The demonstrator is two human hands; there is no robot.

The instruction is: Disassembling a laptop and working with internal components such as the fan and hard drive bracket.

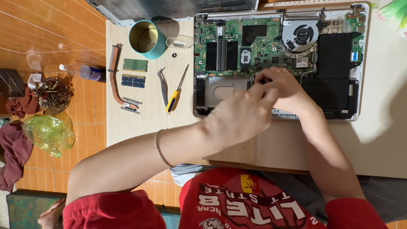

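While both hands meet over glossy green circuit board | grip state hidden | steel tweezers nearby

Opened laptop on table, board bared, fan at 1 o'clock. Both hands meet over the laptop's lower middle: left hand blurred, fingers bunched; right hand curled just at 1 o'clock of it. Whether either pinches anything cannot be told. At 9 o'clock of the laptop: screwdriver, tweezers, two memory sticks, heatpipe. Teal cup at 11 o'clock.
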